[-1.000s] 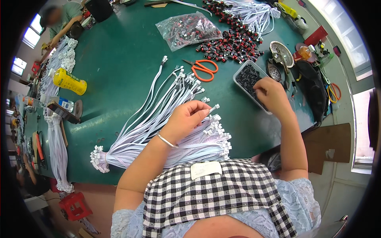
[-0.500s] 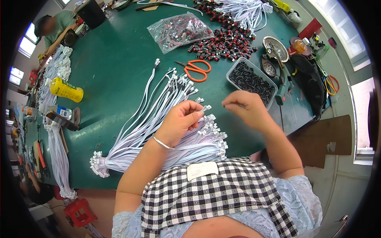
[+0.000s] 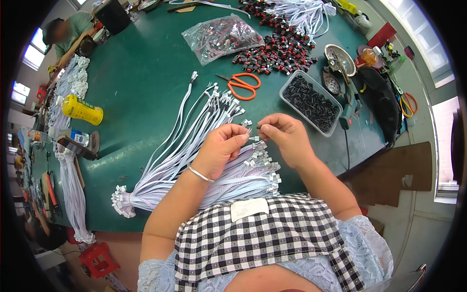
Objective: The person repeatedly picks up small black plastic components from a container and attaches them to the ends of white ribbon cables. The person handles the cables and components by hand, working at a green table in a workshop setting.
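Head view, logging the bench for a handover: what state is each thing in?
Left hand: pinching a white cable end.
Right hand: pinching a small dark part.
White cables: loose, fanned over the table.
Orange scissors: lying closed.
Clear tray: open, holding dark parts.
Plastic bag: lying flat, filled.

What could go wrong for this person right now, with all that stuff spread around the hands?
The small dark piece pinched in the right hand could slip and vanish among the white cables. The left hand pinches one connector amid many, so neighbouring cables might snag. The open tray of black parts sits near the right elbow's path.
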Motion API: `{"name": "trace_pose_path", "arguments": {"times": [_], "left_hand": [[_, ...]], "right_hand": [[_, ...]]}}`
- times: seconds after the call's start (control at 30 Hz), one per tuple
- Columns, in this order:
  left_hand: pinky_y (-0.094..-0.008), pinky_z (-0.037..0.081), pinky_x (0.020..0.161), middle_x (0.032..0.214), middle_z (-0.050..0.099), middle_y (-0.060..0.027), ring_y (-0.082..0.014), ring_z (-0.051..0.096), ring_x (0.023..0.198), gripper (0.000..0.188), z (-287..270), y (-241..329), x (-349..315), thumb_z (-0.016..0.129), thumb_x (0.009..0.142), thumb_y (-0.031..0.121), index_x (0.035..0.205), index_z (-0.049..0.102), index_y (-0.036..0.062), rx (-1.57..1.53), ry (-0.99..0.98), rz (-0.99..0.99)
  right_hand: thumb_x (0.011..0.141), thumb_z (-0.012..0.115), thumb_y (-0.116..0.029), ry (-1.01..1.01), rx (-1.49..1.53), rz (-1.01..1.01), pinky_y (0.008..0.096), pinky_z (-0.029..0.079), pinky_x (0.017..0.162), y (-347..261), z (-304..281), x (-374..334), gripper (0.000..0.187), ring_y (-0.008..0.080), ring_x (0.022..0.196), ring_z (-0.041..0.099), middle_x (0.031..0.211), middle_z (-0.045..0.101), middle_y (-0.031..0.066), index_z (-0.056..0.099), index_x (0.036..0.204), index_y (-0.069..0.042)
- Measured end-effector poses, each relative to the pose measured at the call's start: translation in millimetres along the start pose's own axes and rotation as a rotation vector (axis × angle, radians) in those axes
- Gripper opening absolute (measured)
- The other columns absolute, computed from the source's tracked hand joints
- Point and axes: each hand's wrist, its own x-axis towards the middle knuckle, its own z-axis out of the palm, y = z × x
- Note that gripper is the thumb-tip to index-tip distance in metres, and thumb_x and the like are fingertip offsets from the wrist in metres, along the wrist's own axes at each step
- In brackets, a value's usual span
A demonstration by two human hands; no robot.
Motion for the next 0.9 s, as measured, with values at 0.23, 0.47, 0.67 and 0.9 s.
{"name": "trace_pose_path", "arguments": {"times": [0.23,0.47,0.67,0.9], "left_hand": [[-0.0148,0.032,0.047,0.073,0.054,0.0039,-0.0016,0.04,0.054,0.011,-1.9,-1.1,0.4,0.063,0.086,0.009,0.093,0.06,0.0017,-0.035,-0.019,-0.008],[-0.0141,0.031,0.047,0.072,0.053,0.0051,-0.0003,0.039,0.054,0.009,-1.0,-1.0,0.5,0.064,0.086,0.009,0.092,0.06,0.003,-0.01,-0.018,-0.018],[-0.0138,0.032,0.048,0.073,0.053,0.0053,0.0001,0.04,0.055,0.009,-1.5,-0.2,0.5,0.063,0.086,0.009,0.092,0.06,0.003,0.001,-0.013,-0.019],[-0.0133,0.032,0.048,0.074,0.053,0.0055,0.0006,0.04,0.055,0.008,-0.1,-0.1,0.0,0.062,0.086,0.007,0.093,0.06,0.0029,0.032,-0.005,-0.003]], "right_hand": [[0.086,0.063,-0.006,-0.05,-0.097,0.011,0.0225,0.046,0.069,-7.7,0.7,2.8,0.015,0.0086,0.077,0.057,0.085,0.063,0.0035,0.064,0.099,0.002],[0.086,0.063,-0.008,-0.045,-0.298,-0.061,0.022,0.047,0.068,-10.1,0.1,4.8,0.016,0.0079,0.076,0.058,0.084,0.064,0.0035,0.066,0.098,0.001],[0.085,0.064,-0.009,-0.052,-0.33,-0.052,0.0217,0.046,0.065,-9.0,1.4,5.8,0.016,0.0068,0.075,0.058,0.084,0.064,0.0033,0.066,0.098,0.001],[0.085,0.064,-0.009,-0.049,-0.322,-0.055,0.0215,0.047,0.065,-9.2,3.5,4.6,0.015,0.0067,0.074,0.058,0.084,0.065,0.0037,0.066,0.096,0.001]]}}
